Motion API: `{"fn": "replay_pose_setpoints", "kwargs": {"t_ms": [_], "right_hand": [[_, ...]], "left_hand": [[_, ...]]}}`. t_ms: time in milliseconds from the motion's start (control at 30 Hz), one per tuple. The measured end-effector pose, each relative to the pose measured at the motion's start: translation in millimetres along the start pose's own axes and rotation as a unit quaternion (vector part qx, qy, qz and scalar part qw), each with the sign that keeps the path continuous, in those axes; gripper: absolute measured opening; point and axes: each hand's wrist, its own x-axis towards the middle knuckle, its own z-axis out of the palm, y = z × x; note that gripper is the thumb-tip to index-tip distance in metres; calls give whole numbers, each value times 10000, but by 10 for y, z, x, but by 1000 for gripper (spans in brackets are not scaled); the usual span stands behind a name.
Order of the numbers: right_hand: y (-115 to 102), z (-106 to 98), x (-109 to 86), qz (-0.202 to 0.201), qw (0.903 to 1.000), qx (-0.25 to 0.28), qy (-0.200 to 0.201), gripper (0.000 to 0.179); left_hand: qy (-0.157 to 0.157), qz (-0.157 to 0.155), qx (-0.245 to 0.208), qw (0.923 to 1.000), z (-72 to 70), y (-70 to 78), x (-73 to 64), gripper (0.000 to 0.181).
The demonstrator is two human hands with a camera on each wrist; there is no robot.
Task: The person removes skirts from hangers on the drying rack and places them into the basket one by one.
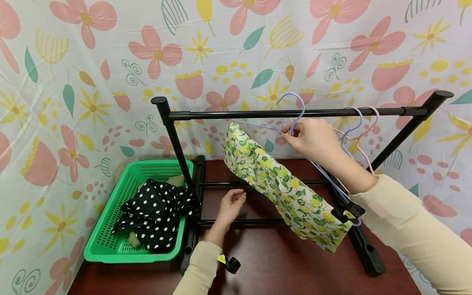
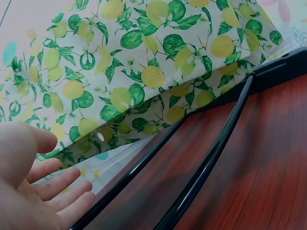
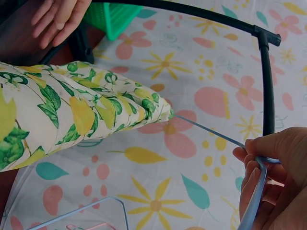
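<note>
My right hand pinches a light-blue clothes hanger at the neck below its hook. That hook rises above the black bar; I cannot tell whether it rests on it. A white cloth garment with a lemon print hangs slanting from the hanger's left arm, its lower end toward the right. In the right wrist view the hanger's thin arm runs into the garment's narrow tip. Below the garment's left side is my left hand, holding nothing. Its fingers look relaxed beside the cloth in the left wrist view.
The black garment rack stands on a dark red-brown table. Another blue hanger and a pink hanger hang at its right. At left, a green basket holds black polka-dot cloth. Flowered fabric lies behind.
</note>
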Motion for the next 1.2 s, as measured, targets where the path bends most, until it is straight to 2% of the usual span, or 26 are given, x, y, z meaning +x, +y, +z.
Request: {"fn": "replay_pose_setpoints", "kwargs": {"t_ms": [133, 267, 367, 600, 767, 900, 967, 1067, 1133, 1200], "right_hand": [[-30, 4, -6, 25, 10000, 77, -5, 15], [-56, 11, -1, 15, 9998, 167, -68, 15], [-81, 14, 10, -1, 9998, 185, -105, 14], [-135, 19, 28, -33, 9997, 231, -117, 14], [-150, 22, 28, -115, 9997, 178, -108, 16], [-151, 25, 19, -216, 9995, 197, -71, 17], [-147, 26, 14, -220, 9995, 234, -56, 16], [-134, 37, 13, -231, 9994, 261, -10, 15], [-125, 45, 9, -221, 9993, 293, 20, 13], [-113, 57, 6, -203, 9993, 316, 69, 12]], "left_hand": [[-118, -332, -663, 9972, 37, -30, 38, 38], [-222, -459, -993, 9938, 83, -64, 70, 42], [-327, -543, -1428, 9877, 120, -79, 89, 47], [-528, -798, -2766, 9562, 187, -85, 115, 65], [-658, -899, -3341, 9359, 237, -106, 109, 75], [-708, -891, -3651, 9240, 284, -101, 89, 79], [-690, -917, -3710, 9215, 310, -105, 80, 80], [-646, -942, -3639, 9244, 334, -113, 59, 75], [-481, -870, -3509, 9311, 342, -116, 47, 66], [-223, -741, -3402, 9371, 338, -107, 39, 48]]}}
